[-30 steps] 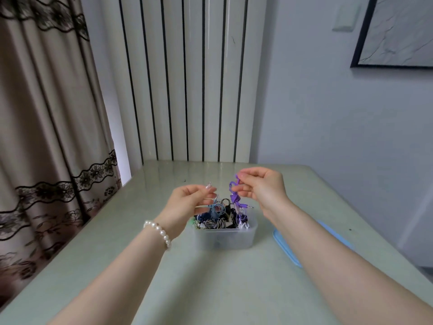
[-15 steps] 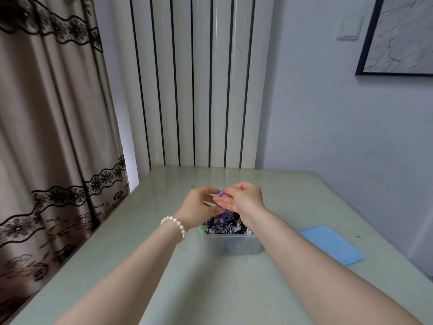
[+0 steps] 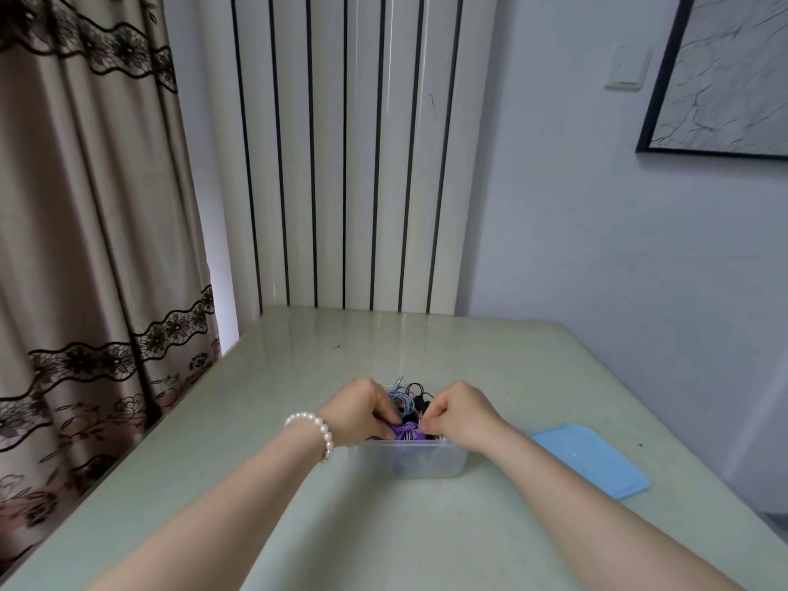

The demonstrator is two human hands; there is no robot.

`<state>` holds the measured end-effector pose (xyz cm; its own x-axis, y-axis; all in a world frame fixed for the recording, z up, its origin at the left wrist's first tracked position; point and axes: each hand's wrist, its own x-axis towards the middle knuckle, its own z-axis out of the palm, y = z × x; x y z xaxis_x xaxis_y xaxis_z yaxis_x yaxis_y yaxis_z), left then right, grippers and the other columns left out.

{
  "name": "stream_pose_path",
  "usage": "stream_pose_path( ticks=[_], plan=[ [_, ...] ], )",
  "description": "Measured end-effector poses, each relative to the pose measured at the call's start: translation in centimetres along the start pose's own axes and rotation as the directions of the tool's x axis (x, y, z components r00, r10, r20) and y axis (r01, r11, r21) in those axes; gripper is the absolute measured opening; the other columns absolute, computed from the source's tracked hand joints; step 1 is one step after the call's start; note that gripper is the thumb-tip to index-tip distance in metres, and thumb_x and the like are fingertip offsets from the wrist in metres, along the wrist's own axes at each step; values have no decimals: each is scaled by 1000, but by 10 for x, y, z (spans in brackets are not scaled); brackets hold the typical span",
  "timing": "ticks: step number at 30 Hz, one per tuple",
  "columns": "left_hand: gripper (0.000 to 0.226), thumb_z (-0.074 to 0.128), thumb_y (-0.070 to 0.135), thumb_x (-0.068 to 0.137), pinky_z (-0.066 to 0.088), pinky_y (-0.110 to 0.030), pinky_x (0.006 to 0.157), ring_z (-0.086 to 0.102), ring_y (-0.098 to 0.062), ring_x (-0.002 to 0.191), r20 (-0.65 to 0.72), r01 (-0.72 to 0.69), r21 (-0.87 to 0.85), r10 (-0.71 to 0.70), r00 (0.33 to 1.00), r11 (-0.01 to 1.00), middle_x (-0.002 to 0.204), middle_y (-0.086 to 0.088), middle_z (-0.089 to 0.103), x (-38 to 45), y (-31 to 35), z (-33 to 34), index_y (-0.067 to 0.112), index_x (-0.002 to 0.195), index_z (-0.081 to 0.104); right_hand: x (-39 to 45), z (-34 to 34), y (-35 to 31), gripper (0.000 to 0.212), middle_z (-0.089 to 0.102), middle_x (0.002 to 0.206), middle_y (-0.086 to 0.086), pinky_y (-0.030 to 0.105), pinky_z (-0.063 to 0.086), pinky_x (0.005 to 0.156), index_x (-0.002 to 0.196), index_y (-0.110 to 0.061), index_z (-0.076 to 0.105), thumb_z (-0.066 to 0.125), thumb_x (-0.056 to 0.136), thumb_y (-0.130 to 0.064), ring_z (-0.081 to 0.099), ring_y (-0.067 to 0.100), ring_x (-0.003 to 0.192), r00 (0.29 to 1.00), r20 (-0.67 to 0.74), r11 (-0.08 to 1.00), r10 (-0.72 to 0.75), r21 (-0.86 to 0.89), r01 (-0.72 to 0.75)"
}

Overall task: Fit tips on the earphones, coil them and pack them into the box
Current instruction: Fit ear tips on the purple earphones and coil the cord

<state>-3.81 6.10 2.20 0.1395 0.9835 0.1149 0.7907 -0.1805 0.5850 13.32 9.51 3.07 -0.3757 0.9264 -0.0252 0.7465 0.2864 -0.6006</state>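
Observation:
A clear plastic box (image 3: pixel 420 460) stands on the table in front of me, filled with several coiled earphones in black, blue and striped colours (image 3: pixel 408 398). A purple coiled earphone (image 3: pixel 407 430) lies at the box's near rim. My left hand (image 3: pixel 362 413), with a pearl bracelet on its wrist, and my right hand (image 3: pixel 458 415) both pinch this purple earphone from either side, fingers curled down into the box. The fingertips are partly hidden by the hands' backs.
A light blue lid (image 3: pixel 590 460) lies flat on the table to the right of the box. The pale green table (image 3: pixel 256 420) meets a striped wall panel at the back. A patterned curtain (image 3: pixel 85 249) hangs along the left edge.
Both hands have come down from above the box to its near rim, bringing the purple earphone with them. The camera has tilted upward, so the box sits lower in view.

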Motion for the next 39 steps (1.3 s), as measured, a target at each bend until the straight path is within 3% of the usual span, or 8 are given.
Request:
stream_pose_path(
  ticks=[7,10,13,17,28,33,36,39],
  plan=[
    [16,68,23,82,45,-17,72,49,-1,65,-66,-43,7,43,997,999,79,-1,60,-7,-12,3,11,89,76,1,0,15,10,63,76,-5,20,35,66,85,-10,74,66,81,-15,53,9,68,961,-254,992,-113,26,124],
    [29,52,36,91,37,-31,97,46,-13,100,-259,-59,146,96,961,988,103,-1,56,-4,-9,3,18,106,69,6,-8,24,16,65,98,6,21,37,75,96,-11,71,58,87,-13,58,20,89,910,-397,989,-119,37,146],
    [45,33,41,97,13,-36,114,16,-16,140,-151,-106,353,168,974,930,150,5,27,3,0,11,29,139,38,6,-5,29,33,52,133,9,22,29,101,126,-12,55,44,95,-18,45,21,125,938,-241,962,-248,-171,211],
    [56,19,45,98,-5,-43,116,-8,-15,144,121,-97,446,48,991,890,157,5,1,15,2,31,25,148,6,2,11,24,50,7,157,0,38,6,116,147,-15,15,26,100,-28,5,15,144,962,102,856,-254,-440,273],
    [53,17,39,100,3,-36,115,4,-17,144,378,-76,420,-98,921,904,156,0,13,19,14,27,16,148,13,22,7,25,43,36,148,-1,41,13,115,139,-24,38,27,98,-34,17,18,142,951,300,844,-69,-491,216],
    [44,30,37,99,17,-30,113,27,-15,138,162,68,111,-86,983,991,146,1,39,18,7,26,19,138,41,10,-10,29,29,61,124,4,21,35,99,116,-11,63,53,92,-23,53,17,118,975,-79,977,-207,30,210],
    [38,41,35,97,30,-19,95,47,-16,123,13,137,-220,-138,990,966,133,-2,54,15,8,20,16,126,56,0,-37,51,15,70,99,7,28,44,85,92,-8,72,61,85,-17,61,23,97,946,-284,987,-160,-52,151],
    [38,40,37,97,17,-27,111,26,-18,138,-67,42,-16,-43,997,999,145,0,39,13,9,16,23,129,54,-19,-54,80,13,67,80,3,28,45,69,69,-16,65,70,76,-25,61,23,81,976,-218,976,-2,-214,-46]
  ],
)
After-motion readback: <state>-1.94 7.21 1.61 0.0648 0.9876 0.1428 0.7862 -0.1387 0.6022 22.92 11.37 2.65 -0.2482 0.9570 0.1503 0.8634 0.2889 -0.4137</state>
